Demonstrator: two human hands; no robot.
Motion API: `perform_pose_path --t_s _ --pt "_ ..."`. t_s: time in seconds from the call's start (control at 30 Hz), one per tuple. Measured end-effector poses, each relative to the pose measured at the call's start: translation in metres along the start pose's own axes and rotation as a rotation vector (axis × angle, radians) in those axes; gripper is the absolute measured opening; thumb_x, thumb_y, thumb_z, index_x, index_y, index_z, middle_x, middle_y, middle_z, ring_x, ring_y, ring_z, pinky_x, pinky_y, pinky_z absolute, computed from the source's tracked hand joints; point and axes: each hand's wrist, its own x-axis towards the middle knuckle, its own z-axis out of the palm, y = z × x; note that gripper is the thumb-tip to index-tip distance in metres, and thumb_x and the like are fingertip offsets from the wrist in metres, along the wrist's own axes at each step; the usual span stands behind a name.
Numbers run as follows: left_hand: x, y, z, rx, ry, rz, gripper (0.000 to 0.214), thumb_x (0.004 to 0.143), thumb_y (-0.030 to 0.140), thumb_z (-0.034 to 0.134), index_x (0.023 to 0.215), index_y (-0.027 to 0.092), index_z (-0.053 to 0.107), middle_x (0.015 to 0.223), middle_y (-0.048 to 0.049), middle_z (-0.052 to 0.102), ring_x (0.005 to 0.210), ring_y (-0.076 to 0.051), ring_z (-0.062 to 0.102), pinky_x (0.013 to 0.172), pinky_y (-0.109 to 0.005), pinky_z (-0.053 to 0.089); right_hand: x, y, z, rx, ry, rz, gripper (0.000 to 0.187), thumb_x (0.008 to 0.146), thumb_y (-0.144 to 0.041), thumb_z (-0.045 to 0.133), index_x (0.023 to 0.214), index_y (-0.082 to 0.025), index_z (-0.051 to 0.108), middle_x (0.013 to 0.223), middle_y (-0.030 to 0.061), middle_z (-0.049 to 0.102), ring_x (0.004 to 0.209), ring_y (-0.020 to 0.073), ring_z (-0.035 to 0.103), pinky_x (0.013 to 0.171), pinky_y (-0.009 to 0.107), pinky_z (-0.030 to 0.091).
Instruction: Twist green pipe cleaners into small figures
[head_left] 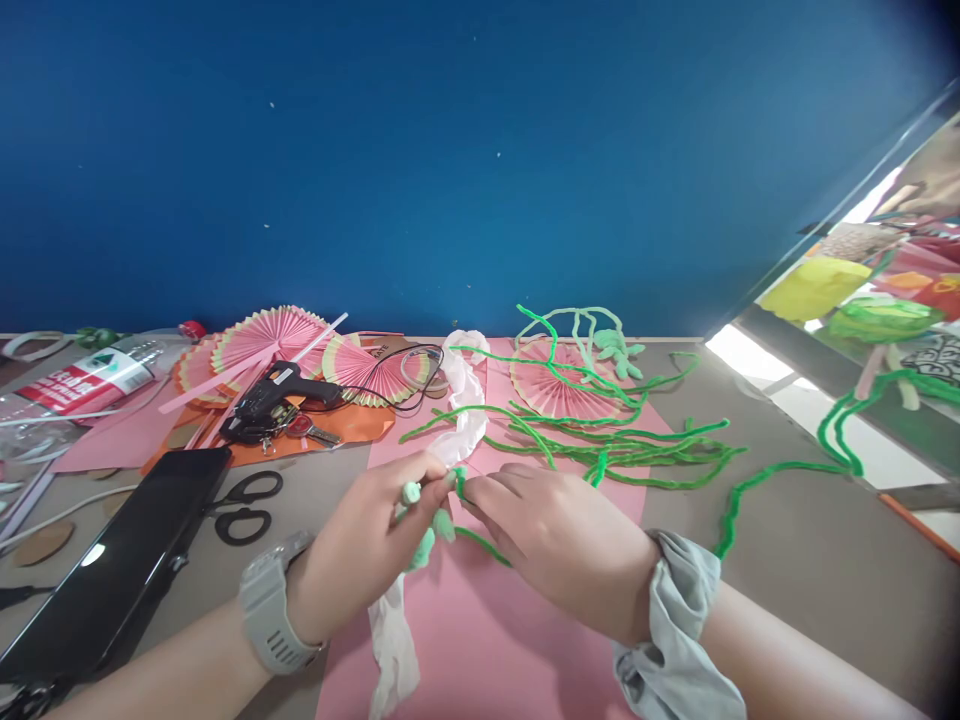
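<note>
My left hand point(367, 545), with a grey watch on its wrist, is closed around a pale green fuzzy piece point(421, 528) and a strip of white crumpled paper point(465, 410). My right hand point(551, 535), a grey scrunchie on its wrist, pinches a bright green pipe cleaner point(480, 540) against that piece. Both hands meet over a pink paper sheet point(495, 640). The white strip runs from behind the hands up the sheet and hangs below my left hand.
Loose green pipe cleaners point(637, 450) lie tangled right of the hands. Pink pleated paper fans point(277, 345), a black glue gun point(281, 390), scissors point(247, 505), a black flat case point(127, 560) and a plastic bottle point(97, 375) sit at the left. A blue wall rises behind.
</note>
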Motion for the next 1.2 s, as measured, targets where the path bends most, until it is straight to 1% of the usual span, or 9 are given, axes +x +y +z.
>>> perform_pose_path --t_s 0.1,0.2,0.37,0.5,0.63,0.9,0.97,1.03,1.2 --pt "-0.002 0.0 -0.002 0.159 -0.074 0.053 0.021 0.087 0.025 0.036 0.073 0.019 0.05 0.066 0.0035 0.051 0.061 -0.012 0.042 0.058 -0.022 0.032 0.0 0.004 -0.005 0.01 0.004 -0.05 0.011 0.083 -0.013 0.044 0.077 -0.018 0.051 0.068 0.001 0.055 0.061 0.0138 0.046 0.054 0.026 0.028" --pt "-0.003 0.001 -0.006 0.164 -0.193 0.055 0.019 0.086 0.022 0.037 0.077 0.02 0.053 0.07 0.003 0.055 0.063 -0.012 0.046 0.059 -0.022 0.033 0.001 0.011 -0.008 0.098 -0.011 -0.094 0.015 0.085 -0.012 0.04 0.08 -0.018 0.052 0.071 0.0011 0.056 0.061 0.0128 0.045 0.054 0.025 0.03" --pt "-0.002 0.004 -0.009 0.052 -0.305 -0.009 0.027 0.088 0.036 0.035 0.08 0.02 0.055 0.068 0.0029 0.056 0.061 -0.012 0.047 0.057 -0.022 0.033 0.004 0.022 -0.005 0.382 0.045 -0.153 0.012 0.087 -0.015 0.042 0.086 -0.017 0.053 0.074 0.0024 0.059 0.067 0.0122 0.049 0.061 0.023 0.037" --pt "-0.001 0.004 -0.01 -0.019 -0.26 -0.078 0.031 0.086 0.044 0.035 0.073 0.02 0.05 0.061 0.0049 0.049 0.056 -0.01 0.043 0.054 -0.021 0.033 0.003 0.028 -0.006 0.451 0.124 -0.093 0.012 0.088 -0.018 0.041 0.087 -0.019 0.053 0.073 0.0012 0.058 0.066 0.011 0.05 0.061 0.022 0.039" --pt "0.0 0.007 -0.011 -0.034 -0.163 -0.094 0.031 0.087 0.044 0.033 0.081 0.02 0.052 0.064 0.0044 0.05 0.055 -0.01 0.042 0.054 -0.021 0.033 0.001 0.03 -0.014 0.419 0.129 -0.021 0.012 0.089 -0.019 0.04 0.088 -0.019 0.052 0.075 0.0004 0.057 0.066 0.0102 0.051 0.061 0.021 0.039" --pt "-0.004 0.0 -0.003 0.225 -0.178 0.032 0.017 0.083 0.019 0.038 0.079 0.021 0.055 0.075 0.0011 0.06 0.069 -0.015 0.051 0.063 -0.024 0.036 -0.002 0.013 -0.023 0.068 -0.036 -0.218 0.014 0.082 -0.011 0.043 0.086 -0.018 0.055 0.099 0.0078 0.056 0.091 0.0195 0.049 0.077 0.034 0.039" --pt "-0.007 0.001 -0.001 0.292 -0.202 0.087 0.017 0.08 0.014 0.04 0.077 0.02 0.055 0.075 -0.0003 0.06 0.075 -0.017 0.051 0.066 -0.025 0.036 -0.002 0.011 -0.024 0.173 -0.091 -0.257 0.013 0.082 -0.01 0.043 0.086 -0.018 0.054 0.097 0.0064 0.057 0.088 0.0172 0.05 0.077 0.031 0.039" --pt "-0.01 0.004 0.0 0.328 -0.234 0.132 0.018 0.079 0.01 0.04 0.079 0.021 0.055 0.075 -0.0009 0.059 0.077 -0.018 0.051 0.068 -0.027 0.036 -0.002 0.012 -0.023 0.325 -0.154 -0.223 0.012 0.082 -0.01 0.043 0.082 -0.017 0.052 0.083 0.003 0.057 0.074 0.0127 0.05 0.067 0.025 0.039" --pt "-0.017 0.015 -0.002 0.372 -0.264 0.221 0.023 0.076 0.003 0.04 0.078 0.022 0.054 0.072 0.0016 0.058 0.074 -0.016 0.05 0.077 -0.03 0.035 0.001 0.02 -0.013 0.868 -0.278 0.056 0.016 0.088 -0.027 0.04 0.077 -0.018 0.047 0.061 -0.0036 0.051 0.052 0.0076 0.044 0.053 0.02 0.036"
